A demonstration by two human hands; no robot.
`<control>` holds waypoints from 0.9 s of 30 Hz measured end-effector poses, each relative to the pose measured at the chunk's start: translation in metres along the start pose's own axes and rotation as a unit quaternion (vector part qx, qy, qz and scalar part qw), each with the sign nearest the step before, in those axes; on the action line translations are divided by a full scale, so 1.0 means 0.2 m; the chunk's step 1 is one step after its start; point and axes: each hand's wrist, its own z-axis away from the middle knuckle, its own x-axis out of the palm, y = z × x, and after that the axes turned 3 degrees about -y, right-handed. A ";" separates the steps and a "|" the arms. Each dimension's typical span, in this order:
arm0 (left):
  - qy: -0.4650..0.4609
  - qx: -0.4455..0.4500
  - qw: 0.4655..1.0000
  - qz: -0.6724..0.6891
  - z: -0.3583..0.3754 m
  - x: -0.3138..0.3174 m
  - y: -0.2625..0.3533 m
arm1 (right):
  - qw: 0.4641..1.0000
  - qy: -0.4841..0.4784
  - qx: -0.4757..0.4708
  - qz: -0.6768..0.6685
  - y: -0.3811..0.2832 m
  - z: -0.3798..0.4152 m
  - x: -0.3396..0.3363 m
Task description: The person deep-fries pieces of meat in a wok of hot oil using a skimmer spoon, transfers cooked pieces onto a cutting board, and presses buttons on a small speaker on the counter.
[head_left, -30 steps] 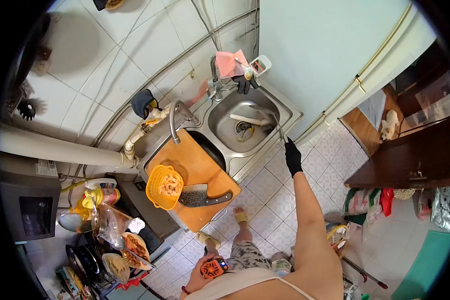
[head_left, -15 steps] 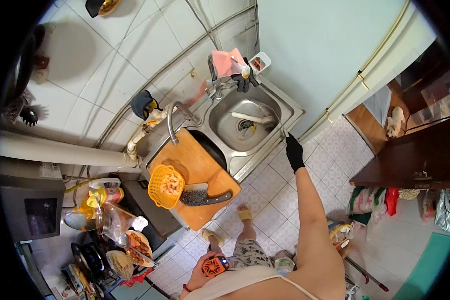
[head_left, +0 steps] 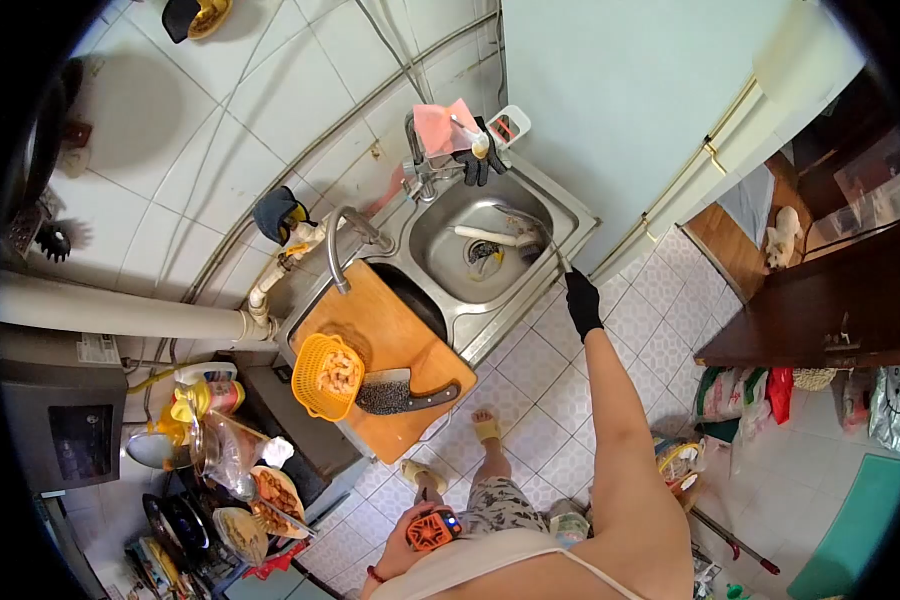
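Observation:
My right hand (head_left: 583, 302), in a black glove, is closed on the handle of a long metal utensil (head_left: 557, 245), apparently a spatula. Its far end reaches over the steel sink basin (head_left: 440, 270). Inside the basin lies a white-handled brush (head_left: 485, 233), near a drain with something black and yellow (head_left: 484, 258) at it. At my waist, my left hand (head_left: 398, 548) is bare and wrapped round an orange and black device (head_left: 432, 530) with a small blue light. What the utensil's tip touches, if anything, is hard to make out.
A wooden board (head_left: 400, 345) covers part of the sink unit, carrying a yellow basket (head_left: 313, 390) of pale pieces and a cleaver (head_left: 405, 394). A curved faucet (head_left: 336, 250) arches over it. A black glove (head_left: 480, 165) hangs behind the basin. Cooking things crowd the left counter.
The whole view has shifted slightly left. The utensil's far end sits a little differently in the basin, while both hands keep their holds.

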 end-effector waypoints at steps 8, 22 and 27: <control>0.017 -0.008 1.000 0.007 -0.02 0.01 0.01 | 0.982 -0.022 0.116 -0.150 -0.20 0.04 -0.04; 0.052 0.039 0.986 -0.152 0.07 0.30 0.32 | 0.996 -0.002 -0.066 0.064 -0.15 0.05 -0.03; 0.056 0.062 0.976 -0.202 0.03 0.25 0.22 | 0.998 -0.029 -0.001 0.047 0.10 0.04 0.00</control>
